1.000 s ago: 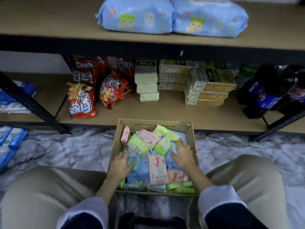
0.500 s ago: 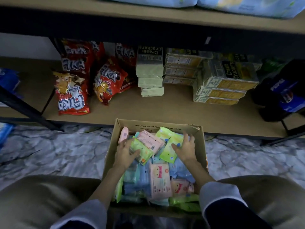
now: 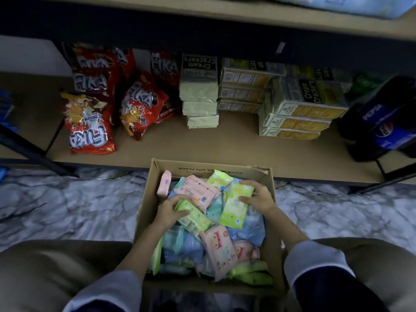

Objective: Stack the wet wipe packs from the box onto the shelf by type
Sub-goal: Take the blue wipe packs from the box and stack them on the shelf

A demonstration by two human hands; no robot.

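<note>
A cardboard box (image 3: 273, 194) on the floor between my knees is full of small wet wipe packs in green, pink and blue. My left hand (image 3: 167, 209) grips a green pack (image 3: 193, 218) lying across the pile at the box's left. My right hand (image 3: 258, 195) holds a second green pack (image 3: 234, 207) at the box's right side. A pink pack (image 3: 199, 191) lies between the two, and another pink pack (image 3: 221, 248) with a face print sits nearer me. The lower shelf (image 3: 213, 145) runs just beyond the box.
On the lower shelf stand red snack bags (image 3: 89, 122), stacked cream cracker packs (image 3: 301, 109) and dark cola bottles (image 3: 382, 122) at the right. Large blue wipe packs (image 3: 360, 4) lie on the upper shelf. A marble-patterned floor (image 3: 67, 206) surrounds the box.
Both hands moved forward over the pile and closed on the two green packs. The camera tilted down and closer, so the upper shelf has nearly left the view.
</note>
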